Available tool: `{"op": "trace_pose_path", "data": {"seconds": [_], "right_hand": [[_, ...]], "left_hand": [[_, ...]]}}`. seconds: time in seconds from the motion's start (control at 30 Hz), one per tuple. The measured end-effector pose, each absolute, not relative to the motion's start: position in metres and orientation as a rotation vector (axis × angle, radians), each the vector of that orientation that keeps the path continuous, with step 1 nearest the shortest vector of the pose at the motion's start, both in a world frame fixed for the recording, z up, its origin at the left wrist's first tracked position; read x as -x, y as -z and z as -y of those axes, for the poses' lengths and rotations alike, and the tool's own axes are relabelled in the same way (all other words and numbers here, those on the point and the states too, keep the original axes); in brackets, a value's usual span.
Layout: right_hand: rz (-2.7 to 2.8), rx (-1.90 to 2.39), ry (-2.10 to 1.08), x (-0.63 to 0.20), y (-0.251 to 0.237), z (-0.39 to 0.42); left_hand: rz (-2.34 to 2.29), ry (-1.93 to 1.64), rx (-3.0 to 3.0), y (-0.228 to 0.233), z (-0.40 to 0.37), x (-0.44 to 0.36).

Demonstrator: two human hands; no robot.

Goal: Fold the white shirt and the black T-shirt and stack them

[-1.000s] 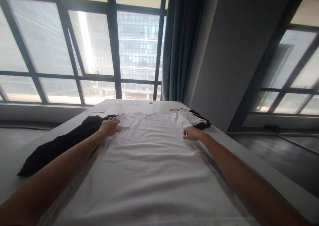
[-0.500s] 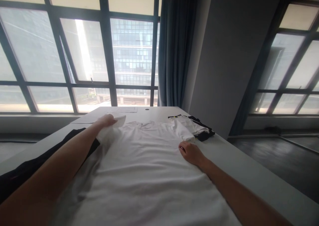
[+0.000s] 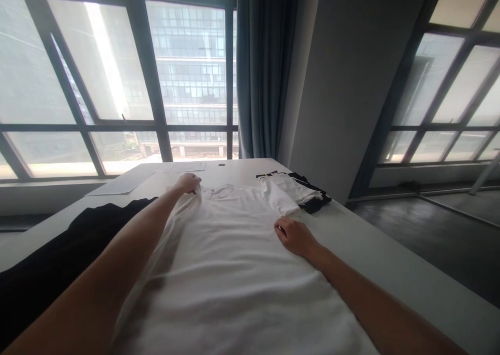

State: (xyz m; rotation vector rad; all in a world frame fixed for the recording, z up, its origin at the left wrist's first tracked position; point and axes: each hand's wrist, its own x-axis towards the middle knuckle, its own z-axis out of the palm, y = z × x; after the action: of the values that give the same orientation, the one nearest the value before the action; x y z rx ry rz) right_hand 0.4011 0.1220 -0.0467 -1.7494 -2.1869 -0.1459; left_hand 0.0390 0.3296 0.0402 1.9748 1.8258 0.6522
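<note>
the white shirt (image 3: 234,251) lies on the desk (image 3: 351,237) between the hands, long axis running 6 to 12 o'clock. from its middle, the left hand (image 3: 190,183) pinches its edge towards 11, nearer the neck end; the right hand (image 3: 295,235) curls at 2, grip unclear.

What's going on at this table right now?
A person has a white shirt spread out on the white table. The left hand pinches the shirt near its far left corner, with that side raised. The right hand, fingers curled, is at the shirt's right edge, below the sleeve; whether it grips the fabric is unclear. A black cloth lies to the left, and black and white clothes lie beyond the right hand.
</note>
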Motion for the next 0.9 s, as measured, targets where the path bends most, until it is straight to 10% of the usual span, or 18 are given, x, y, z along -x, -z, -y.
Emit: {"op": "trace_pose_path", "data": {"seconds": [0.9], "right_hand": [[2.158,1.749,0.155,-0.401,0.050,-0.124]], "left_hand": [[-1.890,-0.037,-2.553,0.048,-0.315,0.028]]}}
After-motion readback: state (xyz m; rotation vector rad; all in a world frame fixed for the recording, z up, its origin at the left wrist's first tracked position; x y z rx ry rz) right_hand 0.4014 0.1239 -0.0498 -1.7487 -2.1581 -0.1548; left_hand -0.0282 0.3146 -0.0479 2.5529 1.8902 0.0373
